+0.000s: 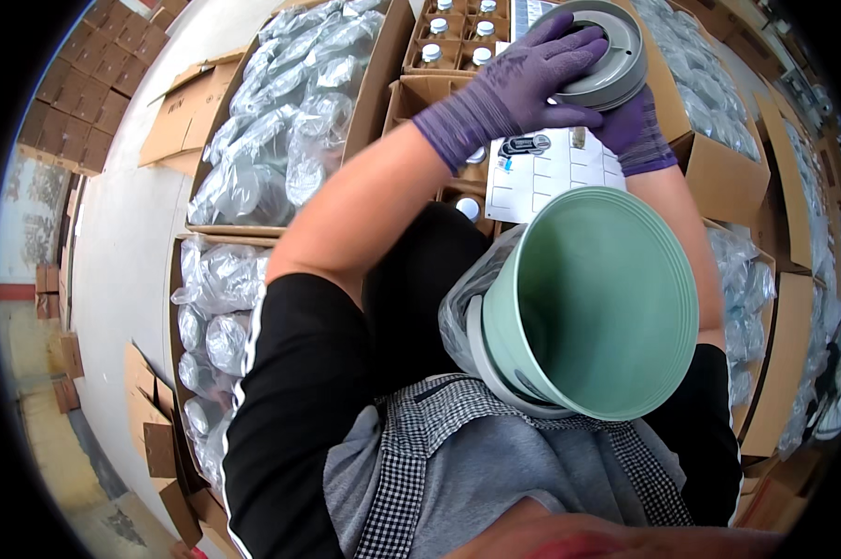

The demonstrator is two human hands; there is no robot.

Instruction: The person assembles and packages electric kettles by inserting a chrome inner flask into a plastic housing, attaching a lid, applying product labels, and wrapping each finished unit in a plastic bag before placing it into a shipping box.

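My left hand (pixel 548 79), in a purple glove, grips the top of a grey round plastic piece (pixel 600 56). My right hand (pixel 630 130), gloved alike, holds it from beneath, partly hidden. Just below lies a white label sheet (pixel 546 186) with small dark and blue items on it, over a divided carton (pixel 420 98). A pale green bucket (pixel 597 298) rests tilted against my body, with a grey ring (pixel 485 359) and clear plastic (pixel 462 307) behind it.
Open cartons of plastic-wrapped items surround me (pixel 290 121) (pixel 718 84). A carton of white-capped bottles (pixel 458 33) stands ahead. Flattened cardboard (pixel 173 121) lies on the pale floor (pixel 122 261) at left, beside stacked brown boxes (pixel 80 93).
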